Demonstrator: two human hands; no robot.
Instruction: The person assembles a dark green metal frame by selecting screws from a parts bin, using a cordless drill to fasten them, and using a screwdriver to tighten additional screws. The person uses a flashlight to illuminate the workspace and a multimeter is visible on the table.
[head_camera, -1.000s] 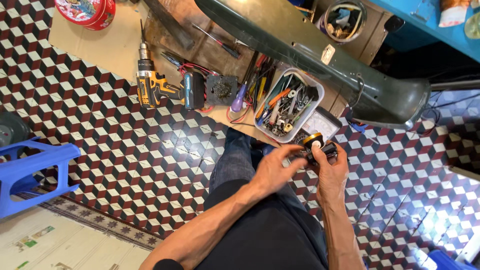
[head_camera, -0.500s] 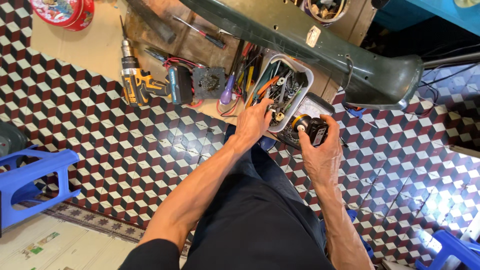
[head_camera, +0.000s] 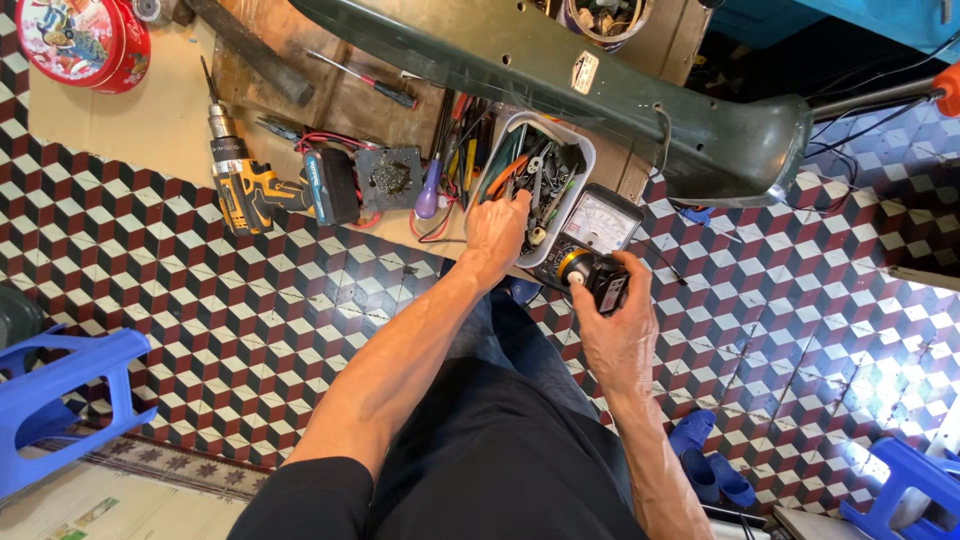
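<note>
My left hand (head_camera: 498, 226) reaches into a white plastic tray (head_camera: 580, 165) full of several hand tools, its fingers down among them; I cannot tell whether it grips one. In my right hand (head_camera: 617, 322) is a small black part with a yellow ring and a round metal end (head_camera: 592, 274), held just above the tiled floor. An analogue meter with a white dial (head_camera: 598, 220) lies directly behind that part, beside the tray.
A yellow cordless drill (head_camera: 250, 190) lies on a board (head_camera: 140, 120) with screwdrivers, a purple-handled tool (head_camera: 428, 198) and a black square part (head_camera: 388, 177). A dark green metal body (head_camera: 560, 75) spans the top. A red round tin (head_camera: 85, 40), blue stools (head_camera: 60, 385) and blue slippers (head_camera: 710, 470) sit around.
My left hand let go of the black part and moved up into the tool tray. My right hand keeps hold of the part. The view has shifted slightly.
</note>
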